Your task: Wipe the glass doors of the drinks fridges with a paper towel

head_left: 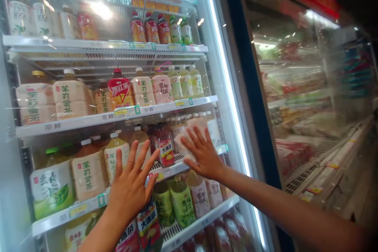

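Note:
My left hand (128, 183) is raised in front of the glass door of a drinks fridge. Its fingers are spread wide and nothing is in it; whether the palm touches the glass I cannot tell. Farther right, my right hand (203, 153) lies flat with its fingers apart over a pale, thin cloth (178, 140), pressing it to the glass door. Part of the cloth is hidden under the fingers. Behind the glass near my hands stand a dark red bottle of iced tea (165, 147) and a large green tea bottle (53, 189).
Shelves (174, 104) of bottled drinks fill the fridge. A bright light strip (227, 71) runs down its right side, beside a dark blue frame (251, 86). Another glass-fronted cabinet (295, 98) with packaged goods stands to the right, blurred. Reflections show on the glass.

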Demonstrator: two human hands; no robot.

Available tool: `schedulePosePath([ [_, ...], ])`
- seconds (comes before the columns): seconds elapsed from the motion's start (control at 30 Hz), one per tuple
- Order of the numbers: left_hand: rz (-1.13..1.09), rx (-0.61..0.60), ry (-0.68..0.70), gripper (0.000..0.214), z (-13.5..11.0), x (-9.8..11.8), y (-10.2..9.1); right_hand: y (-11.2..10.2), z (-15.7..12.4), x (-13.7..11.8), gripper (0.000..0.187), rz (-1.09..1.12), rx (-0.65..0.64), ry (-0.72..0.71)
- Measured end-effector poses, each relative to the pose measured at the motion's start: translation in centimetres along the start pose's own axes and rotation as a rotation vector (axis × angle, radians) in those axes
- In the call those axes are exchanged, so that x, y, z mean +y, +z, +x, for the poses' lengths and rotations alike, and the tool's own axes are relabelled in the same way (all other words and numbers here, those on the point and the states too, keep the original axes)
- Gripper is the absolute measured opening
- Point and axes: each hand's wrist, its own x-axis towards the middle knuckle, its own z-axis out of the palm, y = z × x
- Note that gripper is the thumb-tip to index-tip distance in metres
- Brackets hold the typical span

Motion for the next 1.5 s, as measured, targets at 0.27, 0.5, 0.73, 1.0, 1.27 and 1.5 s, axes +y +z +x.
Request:
schedulePosePath([
  [0.27,0.001,-0.010,0.039,0.071,2.2,2.3,2.4,0.3,-3.1,3.4,0.083,-0.003,-0.021,0.034],
  [0.5,0.027,-0.030,0.050,0.072,2.2,2.4,2.2,0.2,-3.1,3.1,0.081,0.022,-0.020,0.200],
  [0.73,0.035,-0.031,0.045,0.072,2.2,2.7,2.2,0.7,-1.0,-2.9,0.079,0.064,0.078,0.410],
  [1.0,0.016,-0.099,0.049,0.067,-2.2,0.1,-0.1,0.4,2.4,-8.2,0.081,0.064,-0.041,0.246],
  [1.27,0.069,-0.044,-0.273,0.069,-10.6,-1.2,-2.1,2.4,1.4,-16.3,0.080,0.139,0.032,0.303],
  [1.5,0.053,-0.010,-0.424,0.069,-14.3,1.0,-1.3,2.9,1.1,-21.7,0.081,0.171,0.031,0.382],
])
